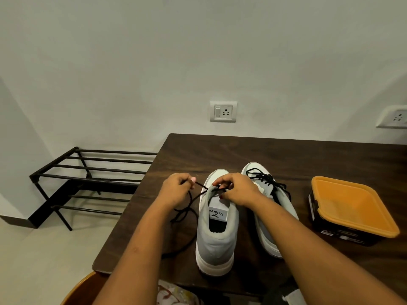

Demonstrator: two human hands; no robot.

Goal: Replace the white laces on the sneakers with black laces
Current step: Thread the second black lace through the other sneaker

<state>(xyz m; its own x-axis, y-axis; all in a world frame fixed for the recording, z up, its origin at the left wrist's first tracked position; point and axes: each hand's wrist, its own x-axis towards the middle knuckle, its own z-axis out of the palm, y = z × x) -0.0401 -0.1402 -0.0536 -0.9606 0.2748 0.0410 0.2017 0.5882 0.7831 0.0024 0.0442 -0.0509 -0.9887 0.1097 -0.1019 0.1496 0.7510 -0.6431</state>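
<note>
At table edge [141,191], left hand [176,190], right hand [237,190], both pinching black lace [200,185]

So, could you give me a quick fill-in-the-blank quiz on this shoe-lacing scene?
1. The left hand and right hand pinch a ____ lace at the nearer sneaker.
2. The open tub beside the sneakers is ____ inside.
3. The other sneaker, already laced, stands on a dark wooden ____.
Missing words: black; orange; table.
</note>
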